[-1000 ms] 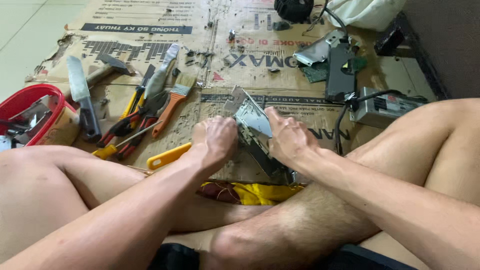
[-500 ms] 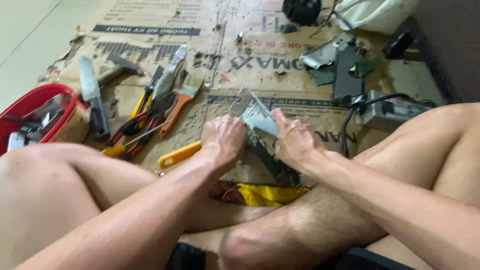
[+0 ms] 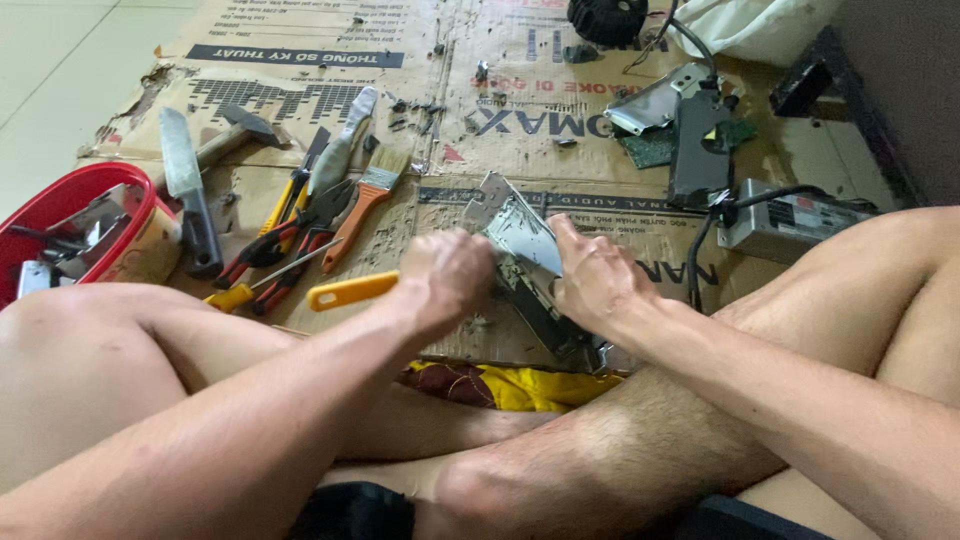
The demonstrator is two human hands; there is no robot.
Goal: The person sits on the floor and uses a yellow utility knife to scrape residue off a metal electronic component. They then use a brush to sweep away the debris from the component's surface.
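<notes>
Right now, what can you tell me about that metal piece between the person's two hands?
The metal piece looks like a thin, bent sheet-metal casing, grey and shiny, with a flat pale panel on top and a darker frame running down toward the legs. It sits tilted on the cardboard, one corner lifted. The left hand presses against its left side and the right hand grips its right edge, thumb on the panel. Small bits of debris lie around it.

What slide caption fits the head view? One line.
Both hands, left hand and right hand, grip a metal device casing over tool-strewn cardboard.
</notes>
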